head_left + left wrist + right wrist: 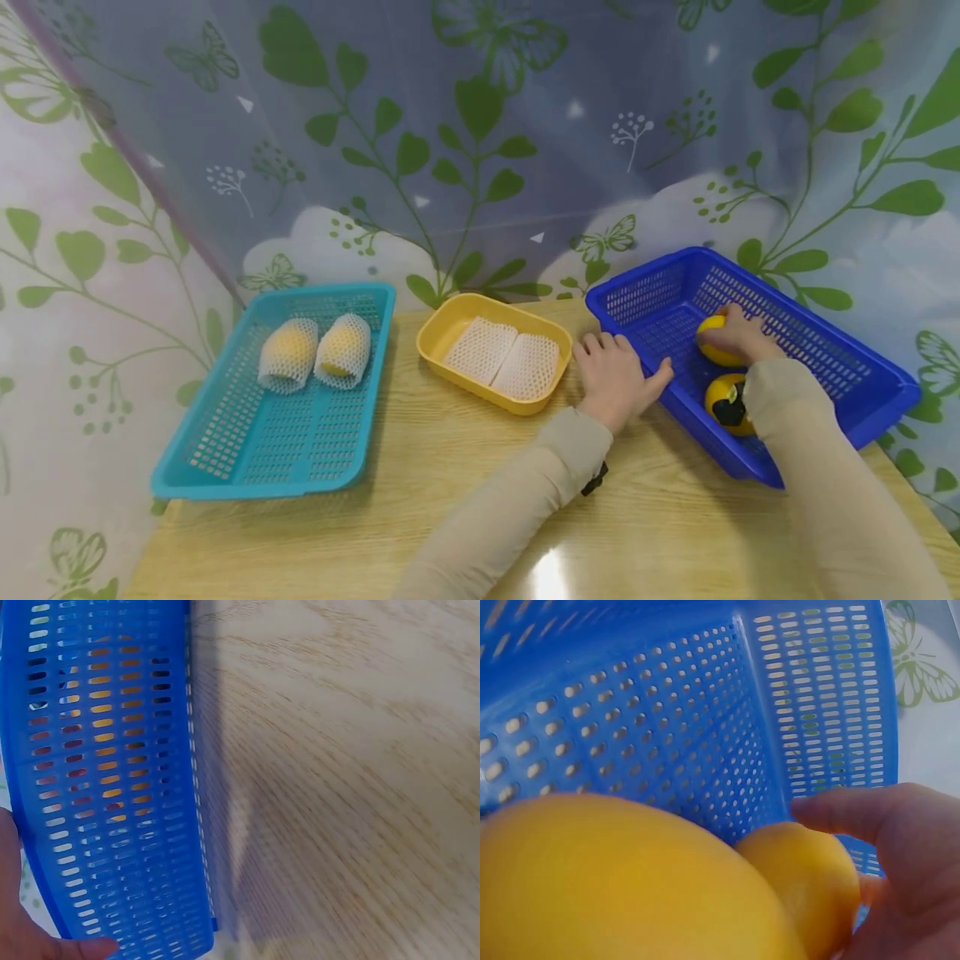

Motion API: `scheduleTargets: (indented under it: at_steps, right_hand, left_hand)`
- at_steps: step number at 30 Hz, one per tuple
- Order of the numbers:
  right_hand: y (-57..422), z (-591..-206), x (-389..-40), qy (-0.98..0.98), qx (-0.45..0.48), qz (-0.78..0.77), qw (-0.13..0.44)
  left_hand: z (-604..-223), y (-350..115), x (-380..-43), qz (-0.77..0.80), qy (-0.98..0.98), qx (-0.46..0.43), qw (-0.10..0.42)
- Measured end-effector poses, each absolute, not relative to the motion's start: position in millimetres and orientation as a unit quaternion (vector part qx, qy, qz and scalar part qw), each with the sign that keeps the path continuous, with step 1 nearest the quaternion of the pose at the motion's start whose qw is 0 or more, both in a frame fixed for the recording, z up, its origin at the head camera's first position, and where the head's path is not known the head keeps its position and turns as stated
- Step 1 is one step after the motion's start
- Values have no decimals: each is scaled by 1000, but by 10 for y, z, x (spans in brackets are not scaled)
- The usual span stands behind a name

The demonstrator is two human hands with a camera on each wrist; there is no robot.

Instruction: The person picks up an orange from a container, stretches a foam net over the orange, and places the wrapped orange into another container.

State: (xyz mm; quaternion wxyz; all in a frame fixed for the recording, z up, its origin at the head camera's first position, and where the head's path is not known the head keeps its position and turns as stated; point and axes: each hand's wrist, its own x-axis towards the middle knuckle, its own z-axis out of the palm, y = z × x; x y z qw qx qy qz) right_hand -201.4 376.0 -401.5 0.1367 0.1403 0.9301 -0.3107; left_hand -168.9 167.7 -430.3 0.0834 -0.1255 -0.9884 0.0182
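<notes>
In the head view, my right hand (738,333) reaches into the blue basket (885,387) and holds the farther yellow mango (712,352). Thumb and fingers curve about that fruit (799,889) in the right wrist view. A second yellow mango (718,388) lies nearer, partly hidden by a dark item at my right cuff; it fills the lower left of the right wrist view. My left hand (611,375) rests at the basket's left corner, fingers spread and thumb (90,947) against the slotted outer wall (112,847).
Between the baskets sits a yellow tray (450,379) with white foam net sleeves (480,346). On the left, a teal basket (300,450) contains two mangoes in foam nets (288,354). All stand on a wooden table (450,500) before a patterned curtain (480,167).
</notes>
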Motion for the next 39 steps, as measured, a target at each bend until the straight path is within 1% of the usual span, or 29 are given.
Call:
scheduleTargets:
  at_steps: [4, 11, 21, 28, 32, 39]
  right_hand:
    - [3735, -4051, -2017, 926, 139, -316, 151]
    - [3734, -4108, -2043, 929, 134, -320, 126]
    - [3783, -4088, -2005, 922, 125, -344, 122]
    - [3757, -3948, -1978, 913, 114, -374, 115]
    - [3718, -3856, -1969, 926, 103, -352, 91]
    - [3588, -3714, -1955, 945, 77, -315, 42]
  left_hand:
    - [-4328, 1682, -1691, 11, -990, -117, 82]
    - [-4350, 1677, -1709, 4, -989, -120, 87]
    - [-4330, 1628, -1721, 5, -985, -136, 102]
    - [-4225, 1508, -1717, -16, -977, -157, 142]
    - [-4128, 1422, -1697, -42, -973, -164, 157]
    - [-3981, 1262, -1605, -136, -965, -170, 147]
